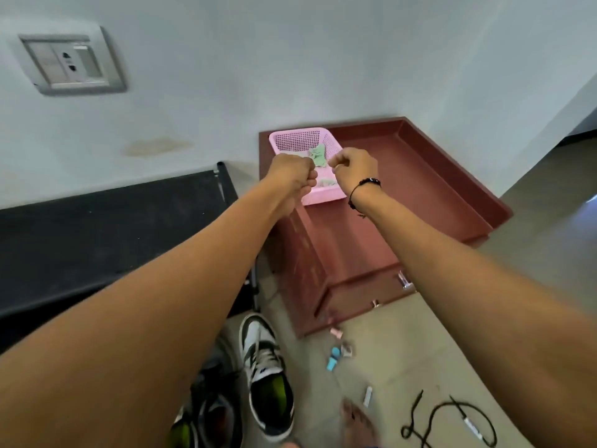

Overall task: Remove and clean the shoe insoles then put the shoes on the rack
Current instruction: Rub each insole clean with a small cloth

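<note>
My left hand (292, 173) and my right hand (353, 169) are stretched out over a pink plastic basket (323, 197) on top of a maroon cabinet (403, 189). Both have curled fingers, and each seems to pinch one edge of a small green piece (317, 157), a cloth or a packet, held between them just above the basket. On the floor below stands a white and black sneaker (263, 354) with a yellow-green insole (273, 391) inside. A second sneaker (182, 431) shows at the bottom edge, beside a dark shoe (219, 415).
A black bench (97, 237) runs along the wall at left. A wall socket (72, 63) is up left. Small blue and pink items (332, 358) and a black cable (452, 421) lie on the floor. A bare foot (358, 421) stands near the bottom edge.
</note>
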A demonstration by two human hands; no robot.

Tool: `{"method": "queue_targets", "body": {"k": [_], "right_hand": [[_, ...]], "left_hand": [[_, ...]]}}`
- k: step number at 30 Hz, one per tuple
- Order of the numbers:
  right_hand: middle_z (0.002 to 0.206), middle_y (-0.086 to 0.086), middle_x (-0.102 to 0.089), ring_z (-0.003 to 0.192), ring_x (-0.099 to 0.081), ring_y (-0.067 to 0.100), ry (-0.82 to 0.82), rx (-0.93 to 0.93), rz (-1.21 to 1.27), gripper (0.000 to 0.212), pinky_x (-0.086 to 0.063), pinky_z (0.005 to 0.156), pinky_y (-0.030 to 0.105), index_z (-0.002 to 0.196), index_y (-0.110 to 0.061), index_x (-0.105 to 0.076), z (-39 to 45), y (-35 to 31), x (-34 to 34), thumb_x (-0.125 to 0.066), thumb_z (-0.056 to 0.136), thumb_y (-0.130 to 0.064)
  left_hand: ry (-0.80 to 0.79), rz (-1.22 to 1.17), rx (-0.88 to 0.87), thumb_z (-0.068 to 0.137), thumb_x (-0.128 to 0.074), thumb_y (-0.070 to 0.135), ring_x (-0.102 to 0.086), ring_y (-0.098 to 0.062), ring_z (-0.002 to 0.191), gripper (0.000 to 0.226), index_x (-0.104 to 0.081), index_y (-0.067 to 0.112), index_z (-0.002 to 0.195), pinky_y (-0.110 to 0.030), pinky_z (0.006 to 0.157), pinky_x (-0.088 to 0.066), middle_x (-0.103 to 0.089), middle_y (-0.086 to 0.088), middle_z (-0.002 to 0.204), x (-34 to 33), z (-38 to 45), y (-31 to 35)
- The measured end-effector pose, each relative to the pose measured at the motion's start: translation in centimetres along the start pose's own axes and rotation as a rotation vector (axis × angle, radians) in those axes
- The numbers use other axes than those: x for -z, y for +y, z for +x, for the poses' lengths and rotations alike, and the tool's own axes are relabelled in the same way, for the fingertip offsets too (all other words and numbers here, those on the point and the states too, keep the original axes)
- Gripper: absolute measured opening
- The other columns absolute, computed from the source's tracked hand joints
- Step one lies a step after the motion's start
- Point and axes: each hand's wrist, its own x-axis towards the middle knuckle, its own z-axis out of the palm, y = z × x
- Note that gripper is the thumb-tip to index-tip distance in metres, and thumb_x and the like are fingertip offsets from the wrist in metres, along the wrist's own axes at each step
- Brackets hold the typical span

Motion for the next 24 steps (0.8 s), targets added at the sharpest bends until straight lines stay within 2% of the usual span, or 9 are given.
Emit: {"method": "queue_targets", "body": {"k": [2,6,9,11,13,16,20,22,24], "right_hand": [[0.105,0.011,-0.068,0.102,-0.06,0.026,-0.05,0.092,-0.173,0.029,-0.042,0.087,0.028,0.095,-0.003,-0.07,3.1,0.7,-0.5,-0.047,0.08,0.006],[0.098,0.017,-0.061,0.092,-0.057,0.032,-0.283,0.088,-0.611,0.014,-0.04,0.069,0.025,0.085,-0.004,-0.061,7.2,1.7,-2.5,-0.049,0.087,-0.01],[0.08,0.006,-0.055,0.068,-0.055,0.022,-0.459,0.048,-0.758,0.02,-0.039,0.057,0.022,0.075,-0.004,-0.051,8.0,2.1,-3.7,-0.05,0.089,-0.019],[0.068,0.003,-0.045,0.06,-0.045,0.019,-0.531,0.011,-0.788,0.029,-0.039,0.062,0.026,0.066,-0.01,-0.039,8.1,2.4,-4.4,-0.044,0.092,-0.021],[0.068,0.003,-0.041,0.061,-0.043,0.02,-0.559,-0.002,-0.802,0.026,-0.037,0.071,0.029,0.069,-0.01,-0.038,8.0,2.4,-4.9,-0.038,0.094,-0.018],[0.077,0.01,-0.051,0.068,-0.049,0.024,-0.473,-0.009,-0.727,0.015,-0.039,0.071,0.03,0.078,-0.007,-0.044,7.7,2.0,-4.3,-0.04,0.092,-0.009],[0.115,0.013,-0.063,0.099,-0.059,0.025,-0.253,-0.076,-0.404,0.016,-0.046,0.077,0.026,0.095,0.001,-0.064,7.1,1.5,-2.0,-0.055,0.087,-0.009],[0.104,0.012,-0.069,0.094,-0.063,0.021,-0.211,-0.117,-0.173,0.024,-0.051,0.085,0.029,0.102,-0.001,-0.069,5.6,1.0,-0.4,-0.058,0.081,-0.006],[0.079,0.007,-0.068,0.069,-0.059,0.014,-0.245,-0.133,0.078,0.023,-0.051,0.076,0.028,0.096,0.003,-0.071,2.4,-0.5,1.1,-0.055,0.08,0.004]], "left_hand": [[-0.004,0.022,-0.014,0.092,-0.043,-0.002,-0.049,-0.012,0.058,0.023,-0.053,0.008,0.073,-0.018,0.054,-0.039,-0.053,-0.006,0.069,-1.6,2.4,0.0],[0.022,0.02,-0.017,0.089,-0.041,-0.004,-0.048,-0.018,0.061,0.017,-0.054,0.002,0.08,-0.023,0.055,-0.035,-0.052,-0.009,0.07,-3.4,5.9,-0.9],[0.035,-0.013,0.0,0.089,-0.041,-0.003,-0.049,-0.02,0.067,0.013,-0.053,0.002,0.089,-0.024,0.056,-0.038,-0.052,-0.01,0.073,-3.8,7.3,-1.9],[0.026,-0.056,0.009,0.09,-0.04,-0.003,-0.045,-0.017,0.06,0.015,-0.048,0.006,0.081,-0.022,0.053,-0.037,-0.048,-0.008,0.07,-3.8,7.6,-2.5],[0.019,-0.098,0.013,0.091,-0.04,-0.004,-0.04,-0.015,0.057,0.021,-0.045,0.007,0.074,-0.021,0.053,-0.036,-0.045,-0.007,0.067,-3.7,7.9,-3.1],[0.016,-0.158,0.017,0.092,-0.037,-0.005,-0.035,-0.014,0.057,0.024,-0.042,0.008,0.072,-0.021,0.052,-0.031,-0.04,-0.006,0.065,-3.2,7.6,-3.2],[-0.036,-0.224,0.066,0.094,-0.032,-0.003,-0.03,-0.011,0.054,0.028,-0.038,0.011,0.071,-0.021,0.05,-0.025,-0.032,-0.004,0.063,-1.9,5.8,-2.9],[-0.025,-0.235,0.069,0.093,-0.038,-0.005,-0.037,-0.011,0.057,0.026,-0.045,0.007,0.071,-0.018,0.052,-0.035,-0.04,-0.005,0.065,-1.3,3.9,-2.8],[0.023,-0.258,0.056,0.09,-0.045,-0.006,-0.05,-0.012,0.062,0.022,-0.051,0.005,0.073,-0.016,0.059,-0.049,-0.052,-0.008,0.072,-0.3,0.7,-2.8]]}}
